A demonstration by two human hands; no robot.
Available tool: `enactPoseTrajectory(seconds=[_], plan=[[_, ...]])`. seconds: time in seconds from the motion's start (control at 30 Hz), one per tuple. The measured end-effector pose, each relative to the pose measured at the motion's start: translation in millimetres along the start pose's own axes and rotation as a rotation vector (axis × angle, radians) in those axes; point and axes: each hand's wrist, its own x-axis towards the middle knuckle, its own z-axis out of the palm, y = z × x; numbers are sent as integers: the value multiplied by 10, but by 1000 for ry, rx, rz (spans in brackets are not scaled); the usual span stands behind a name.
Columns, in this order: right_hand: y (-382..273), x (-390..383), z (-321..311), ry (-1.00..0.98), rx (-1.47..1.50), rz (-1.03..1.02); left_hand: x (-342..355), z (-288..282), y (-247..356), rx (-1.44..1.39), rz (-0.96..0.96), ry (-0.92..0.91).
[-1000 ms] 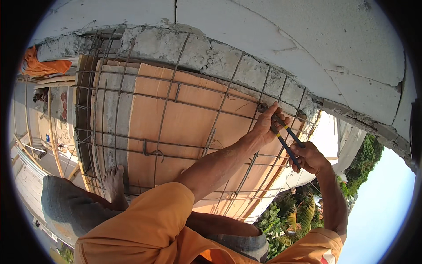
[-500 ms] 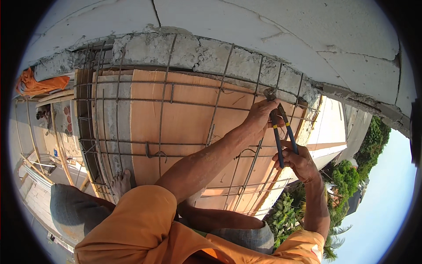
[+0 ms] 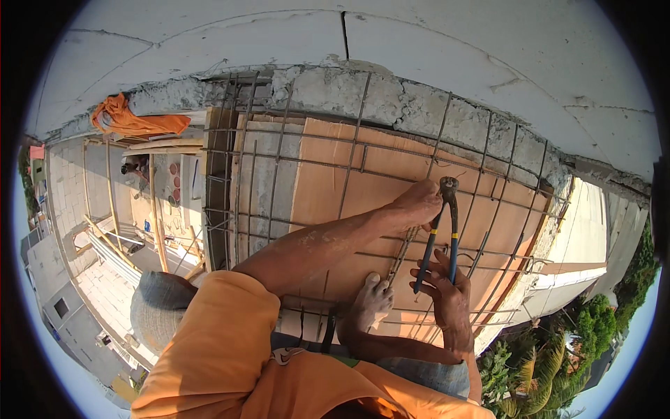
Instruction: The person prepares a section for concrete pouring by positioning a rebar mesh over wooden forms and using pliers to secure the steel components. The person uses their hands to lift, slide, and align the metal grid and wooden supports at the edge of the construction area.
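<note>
My right hand [image 3: 447, 283] holds the blue handles, banded in yellow, of long end-cutting pliers [image 3: 450, 209], standing nearly upright with the dark head up. My left hand [image 3: 417, 204] is closed beside the pliers' head; what its fingers hold is hidden. Both hands are over a grid of steel bars [image 3: 363, 159], tied in places with bent wire, lying over peach plywood sheets [image 3: 331, 188] and a grey board [image 3: 262, 181]. My bare foot [image 3: 368, 304] rests on the plywood below my hands.
Cracked rough concrete [image 3: 328, 98] edges a pale wall [image 3: 488, 42] above the grid. An orange cloth [image 3: 132, 119] hangs at upper left over a drop to a lower level with timber poles [image 3: 155, 209] and blockwork. Trees [image 3: 593, 321] show far below at right.
The pliers have turned more upright, and their head has moved down from the upper bars. Both hands moved with them. The view has swung, showing more of the lower level and my foot.
</note>
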Motion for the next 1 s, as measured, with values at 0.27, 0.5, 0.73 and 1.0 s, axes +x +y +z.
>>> enactPoseTrajectory(seconds=[0.27,0.5,0.73,1.0], plan=[[327,145,302,-94,67,-158,-487,-621,508,-32,-131,-25],[245,57,727,-347,226,-26,-927,-773,444,-362,-116,-90],[406,91,487,-190,62,-238,-1775,-1737,658,41,-181,96],[434,291,146,71,-729,-404,-3421,-2543,93,-76,-187,771]])
